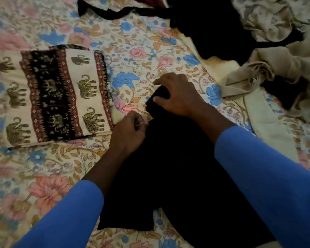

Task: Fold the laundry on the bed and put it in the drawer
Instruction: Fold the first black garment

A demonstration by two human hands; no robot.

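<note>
Folding this piece well starts with the surface: the cream quilted bed cover printed with pink and blue flowers (132,38) lies fairly flat, so it can serve as the pressing board. On it, running from the near edge toward the middle, lies the long black fabric garment (177,176), the piece in hand. Its near end looks uneven, with one flap jutting left, so I judge it needs squaring before the next fold. Well apart at the upper right sits the loose heap of beige, black and flowered laundry (268,68), not yet folded. At the left lies the folded cream elephant-print cloth with a dark patterned band (61,93), a fair size to match. The right hand (177,97) curls over the garment's far end and grips it. The left hand (131,131) pinches the left edge just beside it, with something pale and thin at the fingertips that I cannot make out. Both should draw that end taut and level, then bring it over in one move.
</note>
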